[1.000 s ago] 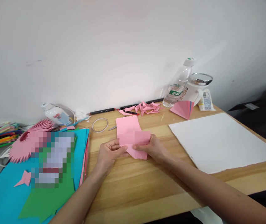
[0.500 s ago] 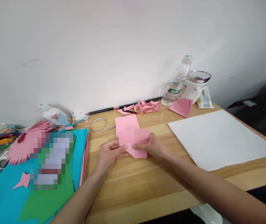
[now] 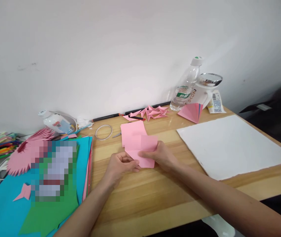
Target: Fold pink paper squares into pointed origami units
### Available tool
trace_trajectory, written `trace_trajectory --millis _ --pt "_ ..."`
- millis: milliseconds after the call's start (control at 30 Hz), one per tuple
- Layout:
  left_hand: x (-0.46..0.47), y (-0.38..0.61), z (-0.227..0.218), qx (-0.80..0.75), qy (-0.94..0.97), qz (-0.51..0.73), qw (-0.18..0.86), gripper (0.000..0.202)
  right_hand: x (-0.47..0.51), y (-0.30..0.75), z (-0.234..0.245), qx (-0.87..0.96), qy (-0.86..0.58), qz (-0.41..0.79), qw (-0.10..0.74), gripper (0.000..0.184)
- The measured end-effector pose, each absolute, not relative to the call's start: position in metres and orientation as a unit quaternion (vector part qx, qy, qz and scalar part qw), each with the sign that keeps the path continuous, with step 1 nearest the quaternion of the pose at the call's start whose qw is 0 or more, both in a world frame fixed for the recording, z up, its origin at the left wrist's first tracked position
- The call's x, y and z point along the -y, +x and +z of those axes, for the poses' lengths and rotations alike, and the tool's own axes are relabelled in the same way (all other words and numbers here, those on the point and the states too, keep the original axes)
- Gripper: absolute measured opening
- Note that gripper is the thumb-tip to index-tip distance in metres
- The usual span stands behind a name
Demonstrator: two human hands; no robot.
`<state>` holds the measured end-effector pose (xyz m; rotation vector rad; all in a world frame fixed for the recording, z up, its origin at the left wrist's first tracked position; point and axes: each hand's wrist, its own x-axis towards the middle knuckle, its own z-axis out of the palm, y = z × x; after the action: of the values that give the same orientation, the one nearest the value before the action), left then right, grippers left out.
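Observation:
A creased pink square of paper [image 3: 145, 144] is held up between both hands over the wooden table. My right hand [image 3: 163, 156] grips its right side, thumb across the front and fingers hidden behind. At the lower left corner, my left hand [image 3: 123, 164] pinches the paper between thumb and fingers. Fold lines cross near the sheet's middle. Just behind it lies a stack of pink paper [image 3: 132, 130], partly covered by the held sheet. Scissors [image 3: 117, 135] poke out at the stack's left, and a roll of tape [image 3: 103, 132] lies beside them.
Folded pink pieces [image 3: 152, 113] and black pens [image 3: 107, 117] lie along the wall. A water bottle [image 3: 186, 85], a white mug [image 3: 201, 95] and a white board [image 3: 234, 148] are on the right. Coloured sheets [image 3: 4, 200] and a pink spiked paper ring [image 3: 19, 161] cover the left.
My left hand has slid down to the lower left corner, and that corner, folded or bent before, now looks flatter. My right hand keeps its grip.

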<state>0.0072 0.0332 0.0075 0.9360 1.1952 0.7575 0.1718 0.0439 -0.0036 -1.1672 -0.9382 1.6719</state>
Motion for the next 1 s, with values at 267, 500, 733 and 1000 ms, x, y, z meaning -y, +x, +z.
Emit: trace_trajectory --millis 267,500,733,1000 --pt "-0.029 0.009 0.010 -0.509 0.425 0.315 0.679 0.027 -0.043 0.170 -0.003 0.370 -0.489 0.654 0.444 0.038" --pt "-0.028 0.008 0.008 -0.499 0.429 0.316 0.684 0.029 -0.041 0.170 -0.002 0.375 -0.492 0.648 0.444 0.040" --pt "-0.028 0.010 0.007 -0.520 0.455 0.303 0.656 0.031 -0.041 0.170 -0.001 0.373 -0.468 0.670 0.439 0.042" --pt "-0.033 0.002 0.019 -0.504 0.470 0.381 0.616 0.022 -0.039 0.169 0.000 0.358 -0.484 0.661 0.447 0.041"
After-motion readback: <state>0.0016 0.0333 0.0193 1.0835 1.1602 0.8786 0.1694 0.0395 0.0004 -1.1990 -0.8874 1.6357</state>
